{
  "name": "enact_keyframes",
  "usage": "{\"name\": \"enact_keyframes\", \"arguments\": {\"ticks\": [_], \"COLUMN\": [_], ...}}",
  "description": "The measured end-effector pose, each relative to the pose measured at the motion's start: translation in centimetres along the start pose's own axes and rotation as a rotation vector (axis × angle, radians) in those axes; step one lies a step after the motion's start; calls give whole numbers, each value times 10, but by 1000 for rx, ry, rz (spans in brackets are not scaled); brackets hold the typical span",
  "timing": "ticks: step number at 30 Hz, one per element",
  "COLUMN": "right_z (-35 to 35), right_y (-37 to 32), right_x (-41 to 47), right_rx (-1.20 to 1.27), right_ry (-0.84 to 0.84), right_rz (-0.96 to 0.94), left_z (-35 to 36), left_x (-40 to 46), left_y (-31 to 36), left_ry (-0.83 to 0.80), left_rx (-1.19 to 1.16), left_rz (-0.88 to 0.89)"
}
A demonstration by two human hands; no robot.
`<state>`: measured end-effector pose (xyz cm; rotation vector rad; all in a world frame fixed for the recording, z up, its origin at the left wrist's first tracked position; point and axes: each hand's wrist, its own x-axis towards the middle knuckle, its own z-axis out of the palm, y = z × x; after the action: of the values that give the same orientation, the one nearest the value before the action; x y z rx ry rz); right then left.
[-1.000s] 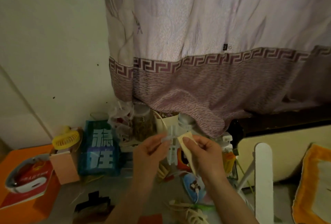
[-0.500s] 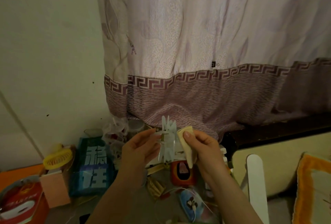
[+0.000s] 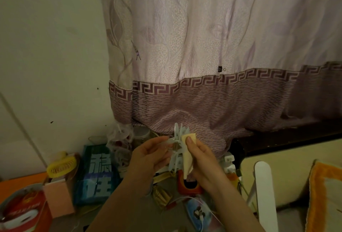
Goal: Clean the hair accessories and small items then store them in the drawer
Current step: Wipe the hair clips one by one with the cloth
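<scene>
Two hands meet in front of a mauve curtain (image 3: 212, 50), holding a translucent plastic hair claw clip (image 3: 178, 148) between them, raised above a cluttered table (image 3: 118, 218). The clip stands roughly upright, its pale teeth fanning out at top and bottom around a small hinge in the middle. It looks light and stiff, with thin teeth that could probably snap or bend if squeezed, and smooth plastic that may slip; the sturdier hinge and finger tabs seem the safest place to hold it. The left hand (image 3: 149, 159) pinches one of those tabs on the clip's left side, fingers curled, palm turned inward. The right hand (image 3: 201, 159) grips a folded cream cloth (image 3: 187, 157), thumb pressing the cloth's upper end against the clip's right side, with the rest of the cloth hanging down through the fist. Both forearms rise from the lower edge toward the centre. Below lie a blue printed packet (image 3: 96, 174), a yellow handheld fan (image 3: 62, 166), a pink box (image 3: 59, 198) and a red tin (image 3: 24, 213). No drawer is visible.
</scene>
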<state>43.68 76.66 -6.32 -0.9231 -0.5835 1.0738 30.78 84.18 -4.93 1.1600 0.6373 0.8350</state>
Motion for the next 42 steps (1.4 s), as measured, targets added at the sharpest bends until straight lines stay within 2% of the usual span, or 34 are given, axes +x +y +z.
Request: {"name": "enact_keyframes", "arguments": {"ticks": [14,18,23,29,34,42], "right_z": [-4,-4,-5,-5,-7,-15], "right_y": [11,12,13,2,-2,15], "right_x": [3,0,-1,4,5,-7], "right_rx": [-82,-93,-92,-116,-168,-220], "right_ry": [86,138,176,223,167,43], "right_rz": [-141,-145,-174,-206,-193,-8], "left_z": [1,-1,-2,-5,-5,-8], "left_x": [3,4,6,5,4,7], "left_y": [-2,-4,-6,-6,-7,-6], "left_ry": [-76,-119,-70,-92,-83,-42], "left_rx": [380,364,409,405,341,270], "left_rz": [148,130,190,170,135,146]}}
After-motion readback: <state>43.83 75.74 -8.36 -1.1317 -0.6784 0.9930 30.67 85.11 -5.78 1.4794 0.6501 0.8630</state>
